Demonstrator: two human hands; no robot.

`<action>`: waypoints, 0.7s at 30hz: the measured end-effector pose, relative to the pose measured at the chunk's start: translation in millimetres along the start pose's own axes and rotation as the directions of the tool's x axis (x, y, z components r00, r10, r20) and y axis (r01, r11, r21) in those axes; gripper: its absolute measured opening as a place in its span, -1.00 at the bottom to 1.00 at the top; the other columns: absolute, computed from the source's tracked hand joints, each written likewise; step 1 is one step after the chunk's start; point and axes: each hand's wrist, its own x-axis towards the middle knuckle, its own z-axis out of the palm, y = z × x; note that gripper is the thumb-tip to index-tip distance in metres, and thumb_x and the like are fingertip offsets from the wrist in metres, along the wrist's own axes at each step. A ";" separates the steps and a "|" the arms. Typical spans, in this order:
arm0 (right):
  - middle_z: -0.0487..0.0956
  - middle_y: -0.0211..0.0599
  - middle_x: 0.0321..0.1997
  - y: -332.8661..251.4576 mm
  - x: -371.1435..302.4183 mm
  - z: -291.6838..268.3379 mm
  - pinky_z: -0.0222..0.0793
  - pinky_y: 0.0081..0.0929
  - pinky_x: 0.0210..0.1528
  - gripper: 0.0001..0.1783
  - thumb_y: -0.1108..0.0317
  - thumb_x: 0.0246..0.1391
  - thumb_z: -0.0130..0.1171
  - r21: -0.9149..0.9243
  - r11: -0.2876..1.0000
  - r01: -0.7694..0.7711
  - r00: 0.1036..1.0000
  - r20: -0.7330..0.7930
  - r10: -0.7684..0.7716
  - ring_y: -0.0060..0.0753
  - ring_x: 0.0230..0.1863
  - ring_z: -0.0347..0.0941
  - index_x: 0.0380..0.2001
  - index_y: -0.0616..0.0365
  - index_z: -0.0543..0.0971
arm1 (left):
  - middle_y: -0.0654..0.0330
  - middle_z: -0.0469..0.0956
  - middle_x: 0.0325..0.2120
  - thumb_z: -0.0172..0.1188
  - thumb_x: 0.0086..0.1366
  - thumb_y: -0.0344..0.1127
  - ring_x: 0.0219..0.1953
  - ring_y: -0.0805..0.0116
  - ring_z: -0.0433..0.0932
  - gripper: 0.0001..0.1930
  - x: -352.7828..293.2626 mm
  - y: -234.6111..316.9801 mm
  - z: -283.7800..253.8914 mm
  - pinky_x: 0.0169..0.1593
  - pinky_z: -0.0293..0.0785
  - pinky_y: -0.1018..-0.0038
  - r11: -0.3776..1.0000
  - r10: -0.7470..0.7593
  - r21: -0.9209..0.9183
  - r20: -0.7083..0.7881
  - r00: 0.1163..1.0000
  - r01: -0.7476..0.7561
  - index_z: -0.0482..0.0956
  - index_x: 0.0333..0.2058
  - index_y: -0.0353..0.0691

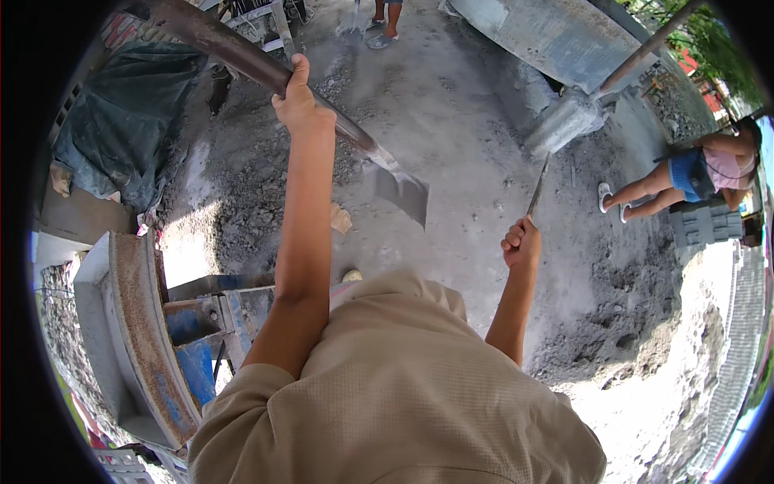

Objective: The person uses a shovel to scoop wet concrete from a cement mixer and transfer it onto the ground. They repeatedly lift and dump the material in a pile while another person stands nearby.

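My left hand (pixel 303 106) is closed round the dark shaft of a shovel (pixel 367 145), its thumb pointing up along the shaft. The shaft runs from the upper left, and the flat grey blade is low over the dusty ground in the middle. In my right hand (pixel 522 242), closed in a fist, is a thin, dark, tapering metal tool (pixel 540 187); its exact kind cannot be made out. The tool's far end appears against a cement-caked grey piece (pixel 568 123). From that piece a long pole (pixel 653 40) extends to the upper right.
A rusty blue metal frame (pixel 193 339) stands at left, near a dark tarp (pixel 129 117). A large grey metal trough (pixel 556 36) lies at the far right. One person (pixel 685 173) stands at right by stacked grey blocks (pixel 709 226); another person's legs (pixel 387 24) show at the back.
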 end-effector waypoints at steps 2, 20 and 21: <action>0.07 -0.59 -0.83 -17.2 -6.7 6.0 -0.13 -0.60 -0.78 -0.71 0.18 0.07 -0.20 -0.020 0.999 0.025 0.999 -0.024 -0.026 -0.64 -0.84 -0.09 -0.66 0.02 0.25 | 0.27 0.31 -0.30 0.37 -0.26 -0.28 -0.19 0.33 0.24 -0.43 -7.3 3.7 -0.6 -0.06 0.11 0.23 1.000 -0.011 -0.028 0.028 1.000 0.012 0.25 -0.25 -0.18; 0.18 -0.43 -0.68 -42.7 -23.6 132.2 0.17 -0.55 -0.71 -0.80 0.27 0.09 -0.31 0.075 0.662 0.746 0.665 -0.134 -0.735 -0.54 -0.78 0.15 -0.47 0.18 0.18 | 0.32 0.40 -0.83 0.25 -0.24 0.11 -0.71 0.37 0.43 -0.61 5.5 30.5 -56.7 -0.49 0.40 0.44 0.870 0.215 -0.486 0.228 0.950 -0.081 0.37 -0.86 -0.01; 0.19 -0.43 -0.72 18.8 -16.8 131.7 0.18 -0.52 -0.74 -0.80 0.28 0.08 -0.28 -0.017 0.809 0.588 0.809 -0.002 -0.588 -0.53 -0.81 0.13 -0.47 0.20 0.20 | 0.32 0.41 -0.83 0.24 -0.25 0.14 -0.71 0.37 0.43 -0.60 4.1 26.0 -54.2 -0.48 0.40 0.44 0.867 0.224 -0.494 0.263 0.939 -0.068 0.38 -0.85 -0.01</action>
